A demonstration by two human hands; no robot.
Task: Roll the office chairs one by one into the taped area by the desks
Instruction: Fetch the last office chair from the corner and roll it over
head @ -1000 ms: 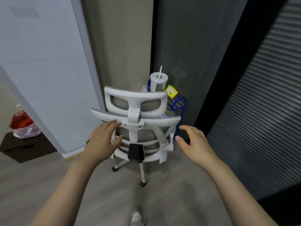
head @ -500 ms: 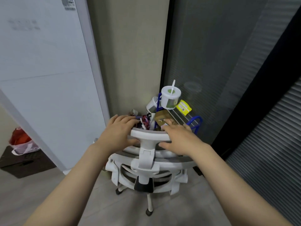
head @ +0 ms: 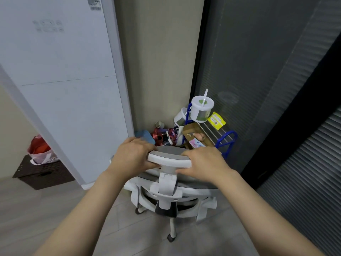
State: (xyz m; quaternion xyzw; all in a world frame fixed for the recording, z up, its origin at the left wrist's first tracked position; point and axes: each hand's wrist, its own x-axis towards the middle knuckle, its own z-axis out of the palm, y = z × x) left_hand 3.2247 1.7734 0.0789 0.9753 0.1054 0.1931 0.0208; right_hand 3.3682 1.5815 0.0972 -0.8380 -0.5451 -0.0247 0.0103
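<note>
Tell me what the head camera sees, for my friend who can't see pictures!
Two hands, the left hand and right hand, grip the headrest of a white office chair seen from behind. Past it, in a corner, a blue rack holds a lidded cup with a straw and clutter.

White office chair seen from behind and above, low in the centre of the frame.

Its frame is white plastic with grey mesh on the headrest and backrest. The headrest sits just above mid-frame on a white bracket that runs down to the curved back. Under the back, a dark grey block and a white column show. White legs reach out over the pale floor, with black castors at the lower centre and lower left. The chair stands upright.
</note>
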